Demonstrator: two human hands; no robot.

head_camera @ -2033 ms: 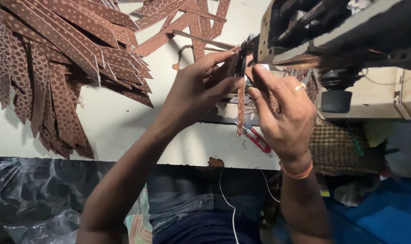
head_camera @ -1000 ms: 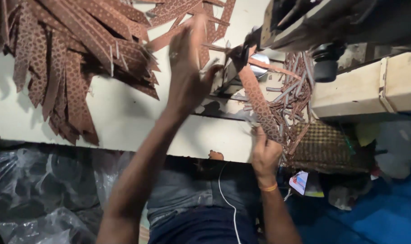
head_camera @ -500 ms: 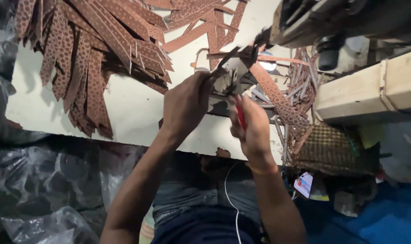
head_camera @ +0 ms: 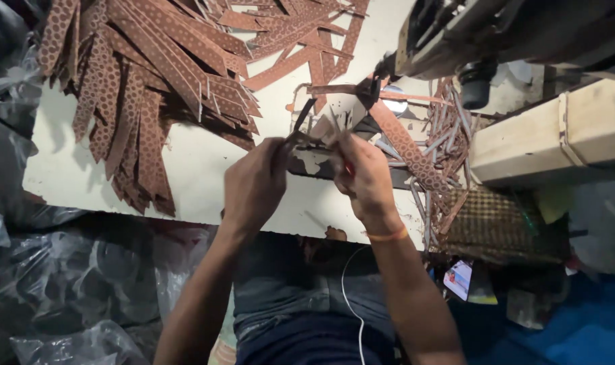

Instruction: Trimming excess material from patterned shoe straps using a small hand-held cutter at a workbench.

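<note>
While pinching dark strip (head_camera: 306,135) | left hand (head_camera: 253,186) | right hand (head_camera: 365,179) | perforated brown leather

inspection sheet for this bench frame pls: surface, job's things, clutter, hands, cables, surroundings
Surface: pale worktable, edge chipped.
Job's things: dark strap piece pinched between both hands; red-handled tool in the right.
Clutter: pile of brown patterned straps; loose strips at the right.
Hands: left hand and right hand close together, fingers closed.
Cables: thin white cable over the lap.
Surroundings: sewing machine, black plastic sheeting, woven basket.
</note>
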